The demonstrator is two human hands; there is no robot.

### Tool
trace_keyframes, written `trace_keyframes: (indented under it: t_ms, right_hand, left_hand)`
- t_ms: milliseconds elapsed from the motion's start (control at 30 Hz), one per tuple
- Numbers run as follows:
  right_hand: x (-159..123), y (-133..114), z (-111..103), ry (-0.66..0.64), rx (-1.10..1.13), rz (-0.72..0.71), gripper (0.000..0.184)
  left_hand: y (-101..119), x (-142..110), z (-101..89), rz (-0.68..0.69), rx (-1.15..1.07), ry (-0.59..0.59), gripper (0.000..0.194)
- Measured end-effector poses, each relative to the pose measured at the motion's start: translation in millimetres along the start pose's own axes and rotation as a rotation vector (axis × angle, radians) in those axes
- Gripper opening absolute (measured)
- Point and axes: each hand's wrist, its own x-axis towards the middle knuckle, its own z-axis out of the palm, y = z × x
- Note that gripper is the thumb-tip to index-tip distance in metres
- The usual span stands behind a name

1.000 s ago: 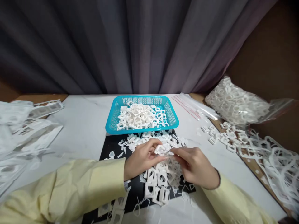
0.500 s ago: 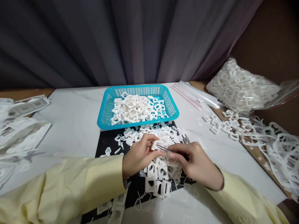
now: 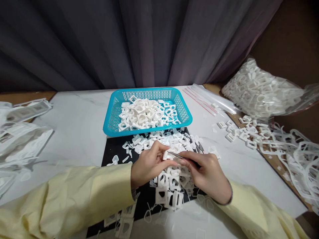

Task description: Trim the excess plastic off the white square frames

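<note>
Between the thumb and fingers of my left hand [image 3: 153,162] is a small white plastic frame piece [image 3: 167,154], held just above a heap of similar pieces. Closed around a pair of metal tweezers [image 3: 175,155], my right hand [image 3: 208,172] points their tip leftward at the top of that piece. Whether the tip touches it is hard to tell. Under both hands, white frame pieces [image 3: 174,183] and thin offcuts lie piled on a black mat [image 3: 112,147]. My fingers hide part of the held piece.
Behind the heap stands a blue plastic basket [image 3: 147,132] holding many white pieces. Clear zip bags [image 3: 209,99] lie right of it. Further right are a full plastic bag [image 3: 261,91], loose pieces [image 3: 230,131] and tangled white sprues [image 3: 304,166]. More white frames [image 3: 22,139] lie at left.
The tweezers have shifted slightly and now lie across the upper edge of the white piece. My right hand has turned a little; the left keeps its hold. The view has moved slightly.
</note>
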Motion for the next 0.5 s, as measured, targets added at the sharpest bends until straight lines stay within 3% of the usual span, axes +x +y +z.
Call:
trace_keyframes:
  t_ms: [233, 500]
  right_hand:
    - [-10.2, 0.4, 8.2, 0.112, -0.085, -0.147, 0.02]
    - [-8.0, -1.3, 6.3, 0.121, -0.072, -0.112, 0.017]
  left_hand:
    - [0.9, -0.8, -0.4, -0.007, 0.012, 0.014, 0.038]
    - [-0.6, -0.2, 0.1, -0.002, 0.0, 0.029, 0.038]
